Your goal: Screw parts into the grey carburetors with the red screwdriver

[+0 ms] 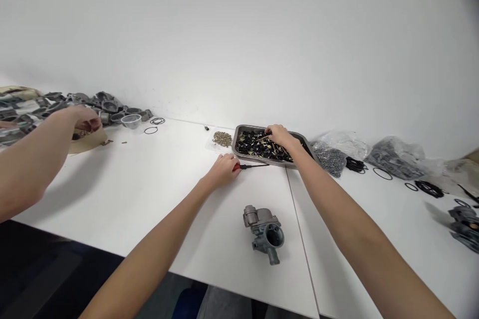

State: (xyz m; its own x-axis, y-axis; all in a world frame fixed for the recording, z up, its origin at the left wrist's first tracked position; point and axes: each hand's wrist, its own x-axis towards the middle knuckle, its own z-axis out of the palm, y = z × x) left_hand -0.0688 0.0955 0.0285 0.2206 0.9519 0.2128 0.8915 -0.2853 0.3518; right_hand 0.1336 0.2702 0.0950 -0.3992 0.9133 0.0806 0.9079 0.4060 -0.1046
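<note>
My left hand [223, 169] rests on the white table [149, 189], closed round the red handle of a screwdriver [250, 166] whose dark shaft points right along the front of a metal tray [235, 143]. My right hand [280, 135] reaches into that tray and pinches among the small black and brass parts [254, 145]; what it holds is too small to make out. A grey metal carburetor body [265, 232] lies on the table between my forearms, near the front edge.
Another person's arm and hand [80, 118] reach in from the left over brown paper [88, 142] by a pile of grey metal castings [108, 106]. Brass bits [222, 138], black O-rings [157, 121] and plastic bags of parts [396, 158] lie about. A second carburetor [465, 224] is at the right.
</note>
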